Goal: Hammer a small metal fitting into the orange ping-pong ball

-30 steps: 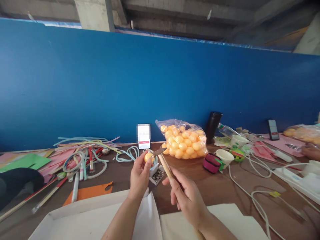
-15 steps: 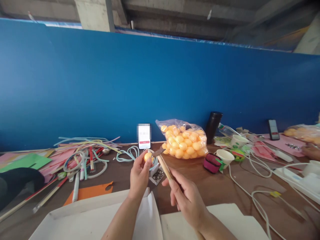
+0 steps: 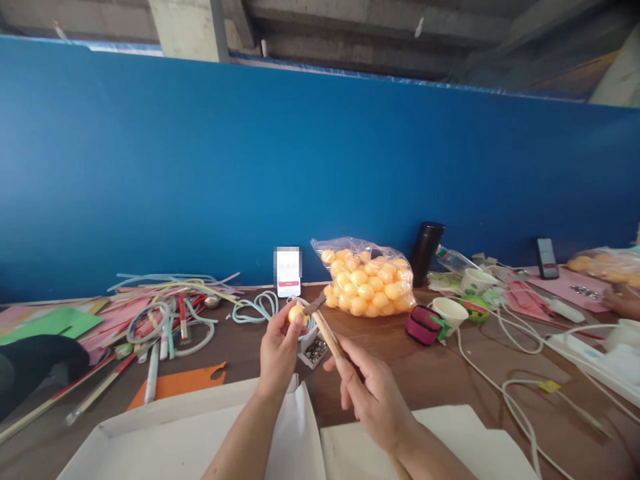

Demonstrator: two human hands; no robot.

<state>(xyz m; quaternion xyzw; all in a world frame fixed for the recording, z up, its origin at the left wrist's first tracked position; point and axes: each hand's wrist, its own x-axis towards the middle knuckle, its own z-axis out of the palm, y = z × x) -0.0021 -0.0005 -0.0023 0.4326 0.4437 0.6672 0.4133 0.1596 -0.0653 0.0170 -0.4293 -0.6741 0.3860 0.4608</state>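
Observation:
My left hand [image 3: 278, 353] pinches an orange ping-pong ball [image 3: 297, 313] between fingers and thumb, raised above the brown table [image 3: 430, 373]. My right hand [image 3: 371, 393] grips the wooden handle of a small hammer [image 3: 327, 330], and its dark metal head rests right against the ball's right side. Just below the ball sits a little white box of metal tacks [image 3: 314, 350]. Behind the hands lies a clear plastic bag of orange balls [image 3: 365, 280].
Coloured tubes, strips and paper [image 3: 165, 307] litter the left. White open boxes [image 3: 200, 433] lie in front. A black tumbler [image 3: 427, 253], pink pouch [image 3: 423, 326], paper cups [image 3: 450, 313], cables [image 3: 510, 373] and phones sit right. Another person's hand [image 3: 620, 301] is at far right. A blue partition [image 3: 320, 167] backs the table.
The hammer head has crept slightly closer against the ball; both hands stay almost in place.

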